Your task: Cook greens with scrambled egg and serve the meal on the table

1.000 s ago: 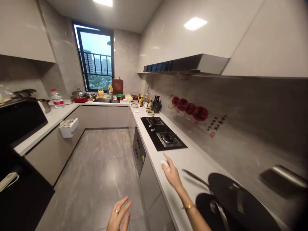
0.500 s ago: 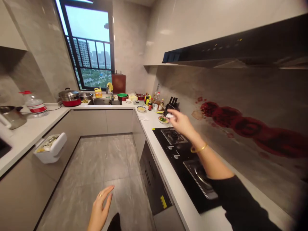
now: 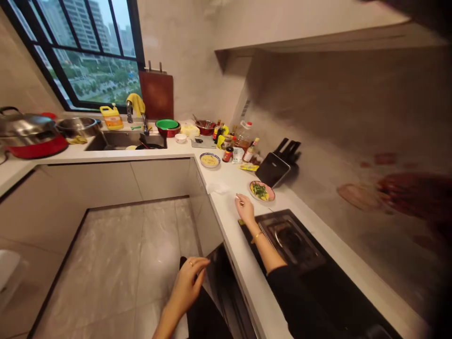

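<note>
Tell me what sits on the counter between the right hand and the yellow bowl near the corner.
In the head view, a crumpled white cloth lies on the white counter between the right hand and the yellow bowl; nothing else shows there.

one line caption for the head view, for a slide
Right hand rests on the white counter beside a small dish of greens and the gas hob; left hand hangs free.

No legible text, labels on the condiment bottles [image 3: 236, 141] and yellow jug [image 3: 112, 117] too blurred (mere colour patches)
</note>
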Demonstrator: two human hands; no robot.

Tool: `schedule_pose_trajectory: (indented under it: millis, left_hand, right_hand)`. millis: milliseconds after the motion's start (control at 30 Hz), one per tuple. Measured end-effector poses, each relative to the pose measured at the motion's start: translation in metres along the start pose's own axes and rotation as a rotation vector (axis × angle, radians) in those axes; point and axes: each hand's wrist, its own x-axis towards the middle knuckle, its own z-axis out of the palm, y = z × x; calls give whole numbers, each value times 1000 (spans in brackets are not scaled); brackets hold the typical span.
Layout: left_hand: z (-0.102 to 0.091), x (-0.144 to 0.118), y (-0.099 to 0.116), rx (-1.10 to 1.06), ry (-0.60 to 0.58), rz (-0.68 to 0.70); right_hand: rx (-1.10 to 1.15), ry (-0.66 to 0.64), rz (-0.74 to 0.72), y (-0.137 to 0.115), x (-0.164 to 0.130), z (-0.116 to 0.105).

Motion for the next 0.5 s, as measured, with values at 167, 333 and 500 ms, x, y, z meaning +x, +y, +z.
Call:
schedule_pose_trajectory:
  millis: [167, 333, 500]
  left_hand:
    - [2, 101, -57, -36, -8, -132]
    - [-16, 169, -111, -62, -29, -298]
    - [-38, 242, -151, -89, -100, -353]
  right_hand:
    - [-109, -143, 126, 46, 113, 128]
    - [-197, -262, 271, 78, 134, 178]
    - [-210, -319, 355, 69, 111, 189]
